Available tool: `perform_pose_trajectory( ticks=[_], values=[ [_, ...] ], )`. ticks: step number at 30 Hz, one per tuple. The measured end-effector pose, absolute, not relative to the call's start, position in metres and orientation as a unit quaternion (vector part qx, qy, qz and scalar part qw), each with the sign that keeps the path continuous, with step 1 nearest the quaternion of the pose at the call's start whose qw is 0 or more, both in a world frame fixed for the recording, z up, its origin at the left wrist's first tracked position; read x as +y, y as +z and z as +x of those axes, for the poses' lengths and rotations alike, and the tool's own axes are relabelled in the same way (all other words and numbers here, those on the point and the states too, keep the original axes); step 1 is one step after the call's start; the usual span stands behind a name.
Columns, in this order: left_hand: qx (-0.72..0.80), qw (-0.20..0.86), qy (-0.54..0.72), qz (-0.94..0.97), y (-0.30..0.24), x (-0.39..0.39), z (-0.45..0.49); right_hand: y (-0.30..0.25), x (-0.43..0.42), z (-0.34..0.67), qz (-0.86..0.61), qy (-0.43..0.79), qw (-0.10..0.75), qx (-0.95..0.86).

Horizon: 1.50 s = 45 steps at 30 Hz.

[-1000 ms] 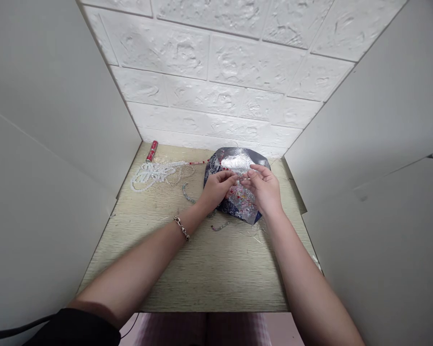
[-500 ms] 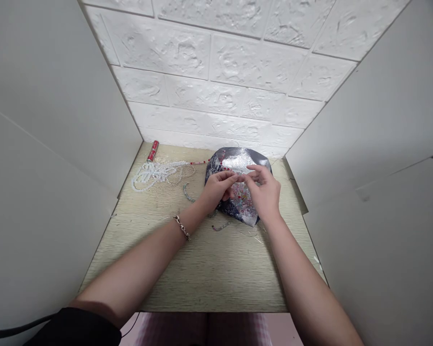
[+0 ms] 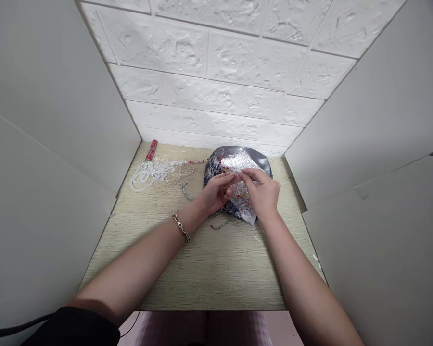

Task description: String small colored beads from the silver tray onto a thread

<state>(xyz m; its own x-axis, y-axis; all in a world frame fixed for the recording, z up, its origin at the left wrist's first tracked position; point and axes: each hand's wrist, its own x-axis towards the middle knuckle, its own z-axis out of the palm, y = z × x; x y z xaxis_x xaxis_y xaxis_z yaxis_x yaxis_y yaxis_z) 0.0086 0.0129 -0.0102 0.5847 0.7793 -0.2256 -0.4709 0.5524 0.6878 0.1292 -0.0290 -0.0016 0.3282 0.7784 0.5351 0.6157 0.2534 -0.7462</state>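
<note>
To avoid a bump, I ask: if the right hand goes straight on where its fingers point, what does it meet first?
Probably the left hand: the right hand points leftward at its fingertips, which look almost touching above the shiny bag. Depth is unclear.

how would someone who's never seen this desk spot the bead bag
On the pale wooden desk, look to the far end by the white brick wall. The bead bag lies there under the left hand and right hand, right of the white bead strands. It alone is crinkled silver foil holding small coloured beads.
</note>
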Motion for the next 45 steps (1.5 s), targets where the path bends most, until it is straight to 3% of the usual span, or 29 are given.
perform_pose_trajectory(
  ticks=[9,13,17,21,28,35,45],
  values=[
    [0.267,0.832,0.381,0.304,-0.012,0.013,0.01,0.001,-0.024,0.142,-0.599,0.249,0.54,-0.537],
    [0.267,0.834,0.378,0.3,-0.011,0.012,0.01,0.004,-0.024,0.143,-0.615,0.192,0.532,-0.55],
    [0.262,0.84,0.375,0.293,-0.01,0.013,0.009,0.008,-0.027,0.144,-0.606,0.064,0.486,-0.626],
    [0.267,0.84,0.379,0.281,-0.009,0.014,0.008,0.01,-0.028,0.145,-0.593,0.016,0.437,-0.676],
    [0.261,0.838,0.376,0.296,-0.009,0.015,0.008,0.009,-0.028,0.147,-0.614,0.068,0.445,-0.649],
    [0.271,0.826,0.381,0.315,-0.01,0.014,0.009,0.011,-0.029,0.149,-0.619,0.017,0.388,-0.683],
    [0.286,0.808,0.382,0.345,-0.006,0.009,0.012,0.009,-0.028,0.145,-0.632,0.185,0.476,-0.583]
  ],
)
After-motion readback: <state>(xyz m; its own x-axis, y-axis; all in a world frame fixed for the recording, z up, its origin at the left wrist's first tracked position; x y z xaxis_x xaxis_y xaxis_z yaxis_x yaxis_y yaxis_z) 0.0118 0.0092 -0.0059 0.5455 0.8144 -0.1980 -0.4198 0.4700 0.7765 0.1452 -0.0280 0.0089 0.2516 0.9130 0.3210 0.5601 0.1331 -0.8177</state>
